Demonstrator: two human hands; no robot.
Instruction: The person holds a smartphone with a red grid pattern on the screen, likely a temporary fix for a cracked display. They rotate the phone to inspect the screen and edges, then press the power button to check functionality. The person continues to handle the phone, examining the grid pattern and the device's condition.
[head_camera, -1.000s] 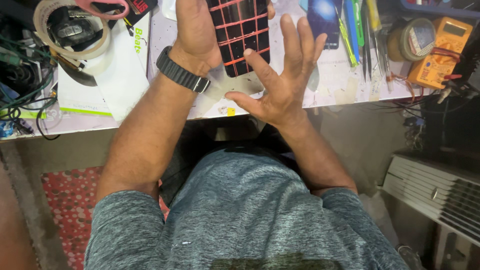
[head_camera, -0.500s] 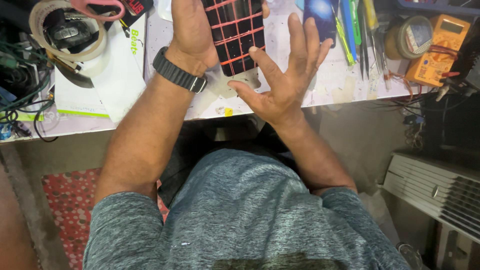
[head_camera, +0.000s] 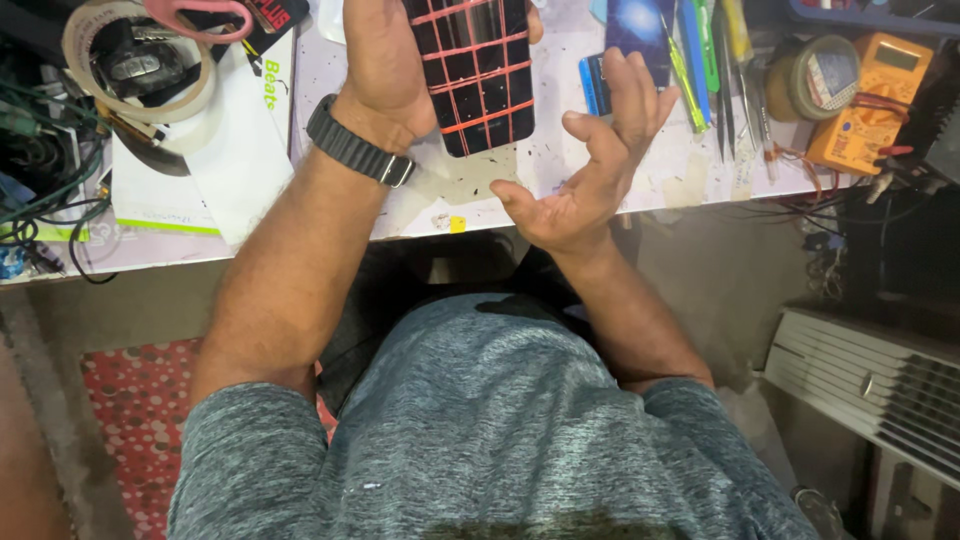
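Observation:
My left hand (head_camera: 385, 55) grips a black phone-sized slab (head_camera: 475, 75) crossed by red grid lines, held upright over the white workbench (head_camera: 440, 195). A dark watch band (head_camera: 355, 152) wraps that wrist. My right hand (head_camera: 590, 170) hovers just right of the slab's lower end, palm up, fingers spread and slightly curled, holding nothing. A blue phone (head_camera: 635, 35) lies on the bench behind its fingertips.
Tape rolls (head_camera: 135, 60) and tangled cables (head_camera: 40, 170) crowd the bench's left. White paper (head_camera: 235, 150) lies beside them. Hand tools (head_camera: 720, 60), a round tin (head_camera: 815, 75) and an orange multimeter (head_camera: 870, 100) sit right. A white slatted unit (head_camera: 870, 390) stands at lower right.
My right hand has tilted back and curled its fingers, easing away from the slab. The left hand has raised the slab slightly toward the top of view.

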